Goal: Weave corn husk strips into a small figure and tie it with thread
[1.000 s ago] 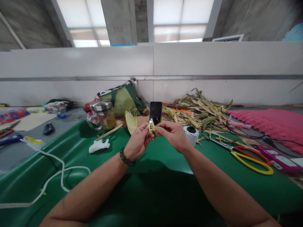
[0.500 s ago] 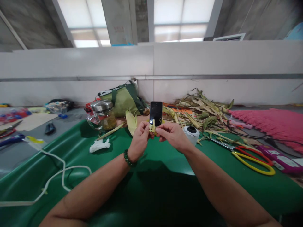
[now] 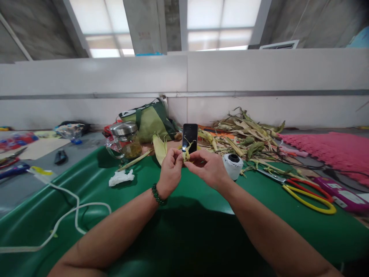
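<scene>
While both forearms are extended from the near side over a green sheet [image 3: 291, 227] laid on the table [image 3: 77, 152], a white cord [image 3: 76, 207] is seen looped at the sheet's left, towards the near left corner. A dark green bead bracelet [image 3: 157, 194] is worn on the left wrist.

A small pale husk piece [image 3: 186, 154] is held up between the left hand [image 3: 170, 169] and the right hand [image 3: 210, 167], near the sheet's far edge. It is pinched by thumb and forefinger on either side; the curled remaining fingers are partly hidden. Neither hand can be judged nearer, as the piece is apparently touched by both. Its long axis is directed upward and away, with thin curling ends pointed at the phone [image 3: 190, 134], which is stood upright just beyond.

To the left, a crumpled white tissue [image 3: 121, 177] is noted, with a lidded glass mug [image 3: 129, 148] behind it, at the sheet's far left corner. Right of the right hand, a white thread spool [image 3: 233, 171] is found; large scissors [image 3: 285, 181] are laid farther right, blades towards the husk pile [image 3: 245, 134], beside a purple box [image 3: 341, 195].

Along the table's far edge, a green bag [image 3: 151, 121], the husk pile and a pink cloth [image 3: 331, 150] are ranged left to right, backed by a white panel [image 3: 259, 73].
</scene>
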`<state>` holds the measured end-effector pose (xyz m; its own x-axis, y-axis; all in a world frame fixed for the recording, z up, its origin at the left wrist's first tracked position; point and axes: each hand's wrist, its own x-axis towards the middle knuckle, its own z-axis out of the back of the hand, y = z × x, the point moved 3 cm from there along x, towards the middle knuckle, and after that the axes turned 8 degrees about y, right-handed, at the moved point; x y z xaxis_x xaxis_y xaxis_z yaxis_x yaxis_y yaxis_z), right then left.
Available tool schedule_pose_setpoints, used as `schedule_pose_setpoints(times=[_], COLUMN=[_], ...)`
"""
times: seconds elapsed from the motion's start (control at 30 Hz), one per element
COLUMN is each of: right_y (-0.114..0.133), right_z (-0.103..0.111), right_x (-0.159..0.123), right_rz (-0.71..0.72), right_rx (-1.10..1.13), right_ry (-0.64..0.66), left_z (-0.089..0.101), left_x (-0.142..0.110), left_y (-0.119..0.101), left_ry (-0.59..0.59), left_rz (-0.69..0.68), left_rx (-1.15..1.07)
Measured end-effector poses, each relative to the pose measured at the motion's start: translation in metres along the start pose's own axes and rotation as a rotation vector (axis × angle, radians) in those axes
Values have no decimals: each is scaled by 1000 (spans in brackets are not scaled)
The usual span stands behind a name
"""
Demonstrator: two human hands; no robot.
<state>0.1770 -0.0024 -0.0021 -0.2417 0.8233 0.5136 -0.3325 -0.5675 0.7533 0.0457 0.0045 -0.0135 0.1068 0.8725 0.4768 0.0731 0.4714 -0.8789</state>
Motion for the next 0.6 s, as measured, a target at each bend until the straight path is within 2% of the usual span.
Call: schedule_pose_setpoints(times=[0.3,0.6], right_y=[2,2], right_z=[1,1], right_x=[-1,-6], right_rz=[102,200], right_rx=[-209,-256], right_ry=[-63,-156], left_z=[0,0], left_x=[-1,1], left_y=[3,3], left_ry=[-3,28], left_rz=[-14,-60], left_rx=[50,32])
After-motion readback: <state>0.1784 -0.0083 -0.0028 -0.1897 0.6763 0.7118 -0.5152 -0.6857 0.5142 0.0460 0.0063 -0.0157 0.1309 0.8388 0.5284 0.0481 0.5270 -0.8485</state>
